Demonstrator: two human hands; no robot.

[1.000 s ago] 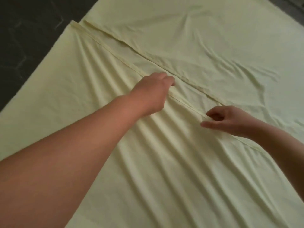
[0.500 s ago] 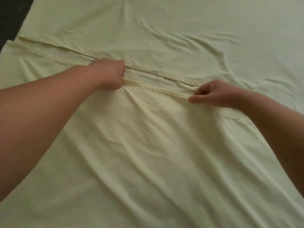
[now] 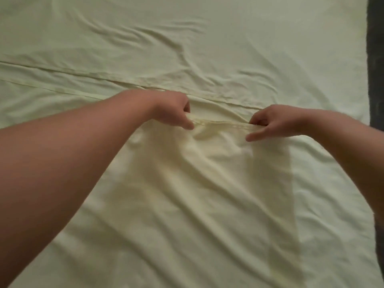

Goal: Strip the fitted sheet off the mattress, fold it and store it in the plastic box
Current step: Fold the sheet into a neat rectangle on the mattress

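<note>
The pale yellow fitted sheet (image 3: 187,194) lies spread out flat and fills nearly the whole view, with its near half folded over the far half. The folded layer's hemmed edge (image 3: 220,122) runs across the middle. My left hand (image 3: 172,112) pinches that hem on the left. My right hand (image 3: 270,121) pinches the same hem about a forearm's width to the right. Between the two hands the hem is lifted slightly and pulled towards me, away from the second hem line (image 3: 104,77) behind it. No plastic box is in view.
A dark floor strip (image 3: 376,59) shows along the right edge of the sheet. Wrinkles run across the far half of the sheet (image 3: 166,38).
The view has swung right, so the dark floor now shows on the right instead of the left. Both hands kept hold of the hem and drew it nearer to me, closer together.
</note>
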